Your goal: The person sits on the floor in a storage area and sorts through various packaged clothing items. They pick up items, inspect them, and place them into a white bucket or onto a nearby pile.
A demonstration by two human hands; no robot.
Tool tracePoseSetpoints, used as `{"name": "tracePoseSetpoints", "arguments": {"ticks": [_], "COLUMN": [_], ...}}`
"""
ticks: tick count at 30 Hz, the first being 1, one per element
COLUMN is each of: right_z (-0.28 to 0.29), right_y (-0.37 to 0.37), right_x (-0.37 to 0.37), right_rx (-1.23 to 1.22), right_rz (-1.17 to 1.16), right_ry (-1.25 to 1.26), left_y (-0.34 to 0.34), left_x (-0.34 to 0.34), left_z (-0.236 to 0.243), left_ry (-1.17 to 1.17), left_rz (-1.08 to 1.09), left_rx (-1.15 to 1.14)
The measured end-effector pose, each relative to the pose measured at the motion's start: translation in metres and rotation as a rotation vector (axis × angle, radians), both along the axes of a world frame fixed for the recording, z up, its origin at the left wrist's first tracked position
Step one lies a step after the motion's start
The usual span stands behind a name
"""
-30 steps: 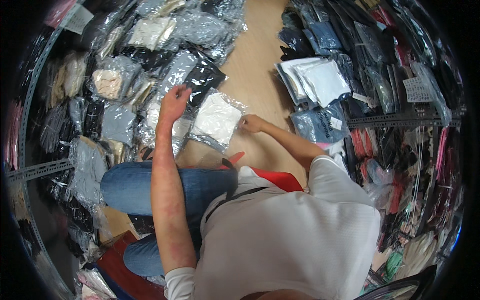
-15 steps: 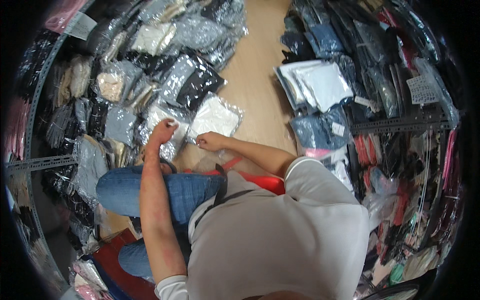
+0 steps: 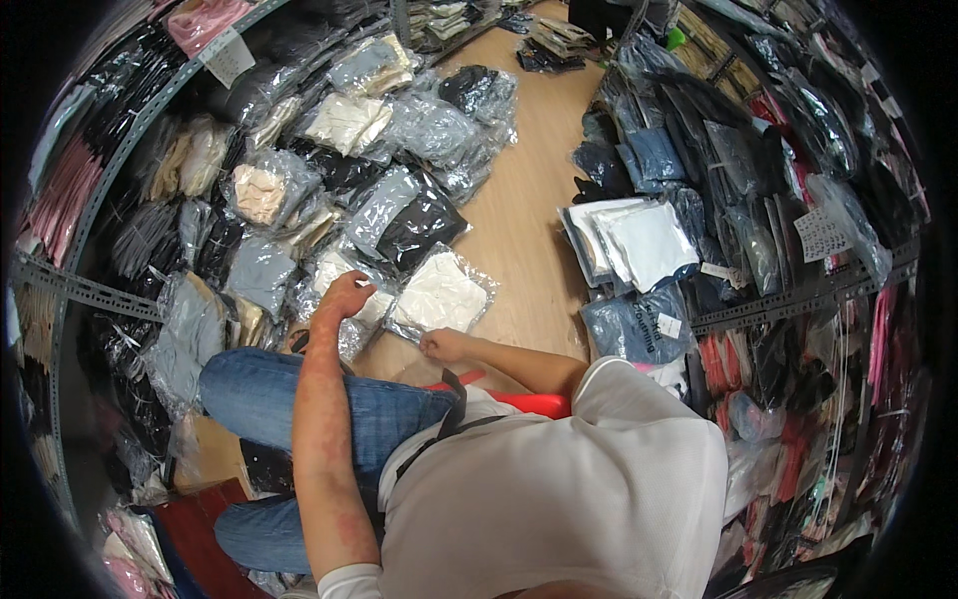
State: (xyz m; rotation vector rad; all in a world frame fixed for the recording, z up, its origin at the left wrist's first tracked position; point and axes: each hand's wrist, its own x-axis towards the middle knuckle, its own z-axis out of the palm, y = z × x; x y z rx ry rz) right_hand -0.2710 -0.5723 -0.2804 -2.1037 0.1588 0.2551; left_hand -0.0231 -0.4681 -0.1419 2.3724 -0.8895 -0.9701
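At twelve o'clock from right hand [image 3: 446, 345]: clear bag [image 3: 442, 292], white cloth [image 3: 437, 286] inside. Left hand [image 3: 344, 298] over second bag [image 3: 375, 305], first one's nine o'clock. Both half-curled; cannot tell if gripping.

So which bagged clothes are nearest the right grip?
The bagged white garment just beyond the right grip; the black one behind it and the pale one leftward lie farther.
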Motion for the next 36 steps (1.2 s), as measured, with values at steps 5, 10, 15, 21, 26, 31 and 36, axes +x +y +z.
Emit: {"name": "tracePoseSetpoints", "arguments": {"ticks": [5,10,15,21,26,31,36], "right_z": [0.012,0.003,-0.003,0.0,-0.015,-0.038,-0.07], "right_y": [0.008,0.003,0.005,0.015,0.021,0.031,0.023], "right_x": [-0.002,0.01,0.013,0.004,-0.006,-0.008,-0.014], "right_rx": [0.03,-0.029,-0.047,-0.03,0.002,0.124,0.519], "right_rz": [0.029,0.038,0.036,0.125,0.164,0.171,0.218], "right_ry": [0.033,0.014,0.018,0.092,0.092,-0.014,-0.103], "left_y": [0.0,-0.002,0.001,0.003,-0.002,0.003,-0.002], "left_x": [-0.005,-0.006,-0.004,-0.008,-0.016,-0.012,-0.014], "left_z": [0.008,0.011,0.01,0.015,0.029,0.025,0.028], "left_ry": [-0.016,-0.017,-0.039,-0.045,-0.087,-0.124,-0.141], "left_rz": [-0.009,-0.001,-0.004,0.011,-0.011,-0.024,-0.053], "left_rx": [-0.01,-0.004,0.016,0.014,0.006,0.003,0.016]}}
